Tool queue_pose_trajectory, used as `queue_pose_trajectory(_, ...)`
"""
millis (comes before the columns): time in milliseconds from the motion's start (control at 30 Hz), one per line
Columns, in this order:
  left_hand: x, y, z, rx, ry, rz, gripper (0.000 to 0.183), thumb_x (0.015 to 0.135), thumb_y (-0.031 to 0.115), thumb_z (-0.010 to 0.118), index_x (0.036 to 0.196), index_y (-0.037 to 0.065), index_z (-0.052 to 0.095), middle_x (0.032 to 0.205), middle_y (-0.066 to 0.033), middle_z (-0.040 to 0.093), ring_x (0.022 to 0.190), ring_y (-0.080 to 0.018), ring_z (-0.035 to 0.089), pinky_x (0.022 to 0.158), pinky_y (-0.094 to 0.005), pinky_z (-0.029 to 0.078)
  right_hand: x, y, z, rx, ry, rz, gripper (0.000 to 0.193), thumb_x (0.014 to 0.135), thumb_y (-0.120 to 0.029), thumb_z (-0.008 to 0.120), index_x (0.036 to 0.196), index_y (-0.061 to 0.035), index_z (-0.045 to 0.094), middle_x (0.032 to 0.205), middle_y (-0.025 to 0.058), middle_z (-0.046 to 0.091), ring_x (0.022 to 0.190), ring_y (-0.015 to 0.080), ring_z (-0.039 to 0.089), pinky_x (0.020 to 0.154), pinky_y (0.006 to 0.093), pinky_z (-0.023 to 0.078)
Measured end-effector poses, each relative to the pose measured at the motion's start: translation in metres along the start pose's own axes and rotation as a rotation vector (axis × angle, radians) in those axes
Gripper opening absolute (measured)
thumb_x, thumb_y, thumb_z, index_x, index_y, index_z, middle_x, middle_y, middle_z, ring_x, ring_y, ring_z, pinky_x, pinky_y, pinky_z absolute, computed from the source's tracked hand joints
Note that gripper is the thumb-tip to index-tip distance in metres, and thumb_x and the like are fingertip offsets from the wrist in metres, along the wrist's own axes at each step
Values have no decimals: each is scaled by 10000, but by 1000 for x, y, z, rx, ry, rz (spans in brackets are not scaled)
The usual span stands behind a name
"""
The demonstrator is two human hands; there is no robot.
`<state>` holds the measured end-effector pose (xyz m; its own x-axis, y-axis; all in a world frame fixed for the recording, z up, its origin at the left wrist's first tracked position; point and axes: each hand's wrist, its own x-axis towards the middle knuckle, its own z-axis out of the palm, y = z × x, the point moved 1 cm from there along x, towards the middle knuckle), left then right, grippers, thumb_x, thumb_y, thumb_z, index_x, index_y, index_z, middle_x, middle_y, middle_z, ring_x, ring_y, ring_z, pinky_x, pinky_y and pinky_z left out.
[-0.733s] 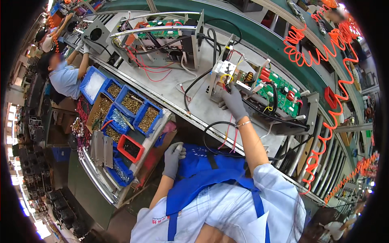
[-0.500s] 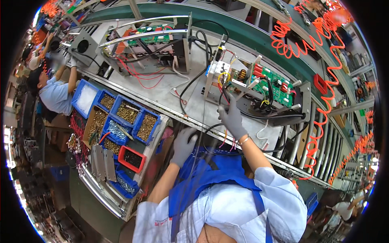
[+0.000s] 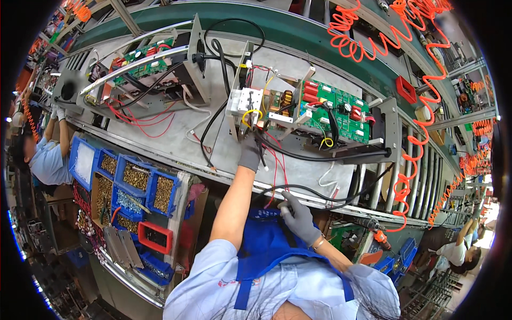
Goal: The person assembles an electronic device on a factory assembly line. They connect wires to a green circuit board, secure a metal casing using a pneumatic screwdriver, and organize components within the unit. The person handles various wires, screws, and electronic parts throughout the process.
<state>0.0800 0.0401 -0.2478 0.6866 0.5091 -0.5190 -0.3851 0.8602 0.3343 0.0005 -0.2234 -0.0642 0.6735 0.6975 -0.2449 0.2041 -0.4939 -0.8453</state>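
Observation:
An open electronics chassis [image 3: 392,128] with green circuit boards [image 3: 349,114] lies on the bench at centre right. A white breaker-like block [image 3: 249,101] with a yellow wire sits at its left end. My left hand [image 3: 250,152], in a grey glove, reaches just below that block, its fingers closed at a black cable [image 3: 320,158]; the fingertips are partly hidden among wires. My right hand [image 3: 300,218], also gloved, is at the bench's front edge. Its fingers are apart and hold nothing visible, just below a loop of black cable. Red wires [image 3: 276,170] hang between the hands.
A second chassis [image 3: 194,69] stands to the left. Blue bins [image 3: 164,193] of brass and silver fasteners and a red bin [image 3: 154,237] are at the lower left. Orange coiled hoses [image 3: 416,176] hang at right, near rollers [image 3: 421,181]. A co-worker [image 3: 50,160] works at far left.
My left hand has risen from the bench edge to the wires by the white block. My right hand has come away from there, down to the bench edge. The view has shifted right.

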Motion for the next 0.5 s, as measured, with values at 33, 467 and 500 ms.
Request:
queue_pose_trajectory(33, -5, 6, 15, 28, 65, -20, 112, 970, 181, 609, 1029, 86, 595, 866, -35, 625, 722, -188, 599, 643, -368, 529, 4, 7, -3, -1, 7, 4, 441, 922, -107, 593, 1356, -86, 521, 929, 114, 722, 771, 269, 712, 713, 359, 551)
queue_pose_trajectory(467, 103, -41, -65, 130, -54, 115, 218, 968, 214, 599, 1125, 64, 620, 985, -74, 651, 826, -192, 644, 689, -333, 570, 12, 60, -33, -96, -255, 220, 423, 939, -161, 576, 1348, -67, 517, 946, 117, 716, 845, 306, 703, 746, 386, 546)
queue_pose_trajectory(500, 107, -38, -65, 131, -45, 90, 218, 967, 215, 598, 1123, 64, 620, 989, -77, 652, 829, -193, 645, 692, -336, 570, 13, 61, -34, -106, -259, 212, 423, 940, -164, 575, 1347, -66, 518, 952, 118, 717, 851, 310, 703, 749, 387, 546)
